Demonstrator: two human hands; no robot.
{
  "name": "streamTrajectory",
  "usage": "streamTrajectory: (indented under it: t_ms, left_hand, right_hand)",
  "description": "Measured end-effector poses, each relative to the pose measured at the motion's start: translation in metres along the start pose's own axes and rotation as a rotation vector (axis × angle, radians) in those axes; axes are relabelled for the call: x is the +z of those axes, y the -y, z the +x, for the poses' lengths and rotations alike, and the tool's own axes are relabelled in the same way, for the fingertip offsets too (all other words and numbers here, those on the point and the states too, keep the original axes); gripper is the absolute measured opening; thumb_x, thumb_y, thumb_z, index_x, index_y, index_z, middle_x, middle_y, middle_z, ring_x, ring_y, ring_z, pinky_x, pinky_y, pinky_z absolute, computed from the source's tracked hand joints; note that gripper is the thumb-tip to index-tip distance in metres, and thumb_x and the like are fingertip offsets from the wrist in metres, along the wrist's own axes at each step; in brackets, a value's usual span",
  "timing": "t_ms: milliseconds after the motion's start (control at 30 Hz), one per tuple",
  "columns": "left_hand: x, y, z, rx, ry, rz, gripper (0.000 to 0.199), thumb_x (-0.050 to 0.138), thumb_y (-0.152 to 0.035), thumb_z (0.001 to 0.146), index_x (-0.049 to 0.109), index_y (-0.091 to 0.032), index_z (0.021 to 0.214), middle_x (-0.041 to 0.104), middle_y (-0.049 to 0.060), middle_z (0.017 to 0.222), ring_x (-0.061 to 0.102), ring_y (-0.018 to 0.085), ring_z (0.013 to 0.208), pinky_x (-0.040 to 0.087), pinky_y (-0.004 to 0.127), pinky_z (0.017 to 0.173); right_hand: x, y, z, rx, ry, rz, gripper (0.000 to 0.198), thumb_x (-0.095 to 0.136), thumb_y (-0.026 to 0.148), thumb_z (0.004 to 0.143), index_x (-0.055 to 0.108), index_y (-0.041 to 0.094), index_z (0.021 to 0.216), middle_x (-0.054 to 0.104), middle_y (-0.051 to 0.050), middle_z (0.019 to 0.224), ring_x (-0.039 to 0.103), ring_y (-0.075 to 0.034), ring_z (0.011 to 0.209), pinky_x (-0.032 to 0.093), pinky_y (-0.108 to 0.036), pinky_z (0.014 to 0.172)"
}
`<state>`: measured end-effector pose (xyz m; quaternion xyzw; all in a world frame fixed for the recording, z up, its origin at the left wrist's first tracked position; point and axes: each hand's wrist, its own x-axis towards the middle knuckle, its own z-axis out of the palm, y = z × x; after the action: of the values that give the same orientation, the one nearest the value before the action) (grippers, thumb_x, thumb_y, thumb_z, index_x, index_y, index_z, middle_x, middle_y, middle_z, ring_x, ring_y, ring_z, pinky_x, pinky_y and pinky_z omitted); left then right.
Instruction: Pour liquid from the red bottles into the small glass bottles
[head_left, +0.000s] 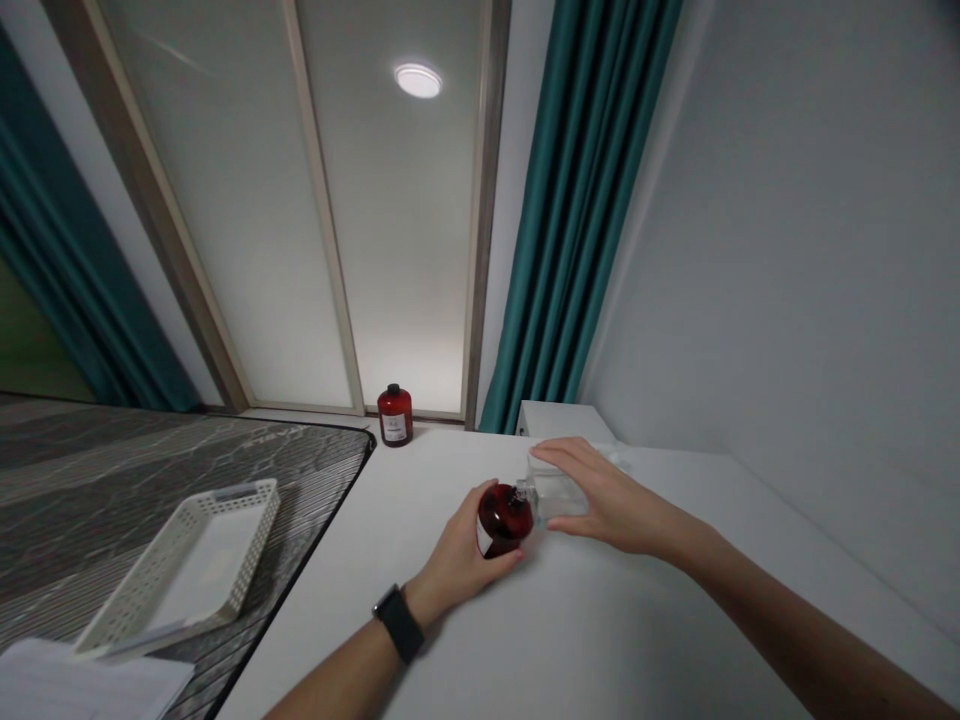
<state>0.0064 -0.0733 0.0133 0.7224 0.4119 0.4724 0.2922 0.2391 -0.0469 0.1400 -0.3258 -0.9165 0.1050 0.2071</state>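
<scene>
My left hand (466,550) is wrapped round a dark red-brown bottle (504,520) with a white label, which stands on the white table (600,620). A clear bottle (553,492) lies tipped on its side in the air, gripped between the thumb and fingers of my right hand (600,495). Its threaded neck points left and meets the top of the red-brown bottle. Whether liquid passes between the two cannot be made out. The palm side of each hand is hidden.
Another red-brown bottle (395,416) with a black cap stands at the table's far left corner. Left of the table, a white perforated basket (262,520) and white papers (90,682) lie on a grey patterned surface (135,470). Behind are a white box (566,418) and a teal curtain (577,200).
</scene>
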Motion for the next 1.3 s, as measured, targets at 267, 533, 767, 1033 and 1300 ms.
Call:
streamTrajectory:
  t_ms: [267, 533, 767, 1033, 1300]
  left_hand:
    - [-0.0006, -0.0018, 0.0005, 0.002, -0.001, -0.008, 0.08, 0.08, -0.022, 0.071, 0.042, -0.017, 0.141, 0.056, 0.016, 0.141, 0.054, 0.033, 0.13, 0.04, 0.052, 0.115]
    - [-0.0005, -0.0018, 0.0001, 0.0, -0.005, -0.016, 0.08, 0.08, -0.022, 0.07, 0.043, -0.018, 0.14, 0.056, 0.015, 0.14, 0.055, 0.033, 0.129, 0.04, 0.051, 0.114]
    - [0.0, 0.0006, -0.0003, -0.001, 0.01, -0.003, 0.081, 0.079, -0.022, 0.072, 0.039, -0.018, 0.142, 0.054, 0.016, 0.142, 0.052, 0.033, 0.132, 0.038, 0.052, 0.116]
    - [-0.0007, 0.0006, -0.0003, -0.004, 0.023, -0.003, 0.081, 0.08, -0.023, 0.072, 0.039, -0.016, 0.142, 0.053, 0.017, 0.143, 0.052, 0.033, 0.132, 0.037, 0.052, 0.116]
    - [0.0008, 0.0035, 0.0, -0.007, 0.02, 0.0, 0.081, 0.081, -0.025, 0.071, 0.04, -0.016, 0.141, 0.053, 0.016, 0.143, 0.052, 0.033, 0.132, 0.038, 0.052, 0.116]
  right_hand:
    - [0.001, -0.0011, -0.0003, 0.003, -0.003, -0.001, 0.073, 0.079, 0.033, 0.078, 0.046, 0.026, 0.143, 0.053, -0.013, 0.141, 0.047, -0.032, 0.136, 0.04, -0.055, 0.115]
    - [-0.0018, 0.0009, 0.0002, 0.004, 0.008, 0.0, 0.071, 0.078, 0.035, 0.08, 0.046, 0.027, 0.143, 0.054, -0.012, 0.14, 0.047, -0.031, 0.135, 0.041, -0.055, 0.114]
    - [-0.0038, 0.0031, 0.0012, 0.008, 0.033, 0.002, 0.072, 0.079, 0.033, 0.079, 0.046, 0.026, 0.143, 0.054, -0.012, 0.141, 0.046, -0.031, 0.135, 0.04, -0.055, 0.115]
    - [-0.0055, 0.0042, 0.0016, 0.014, 0.045, -0.007, 0.074, 0.079, 0.03, 0.079, 0.046, 0.026, 0.144, 0.053, -0.012, 0.142, 0.045, -0.031, 0.136, 0.039, -0.054, 0.116]
    - [-0.0022, 0.0004, 0.0014, -0.008, 0.031, -0.031, 0.075, 0.079, 0.031, 0.079, 0.045, 0.024, 0.145, 0.053, -0.013, 0.142, 0.045, -0.031, 0.136, 0.039, -0.055, 0.115]
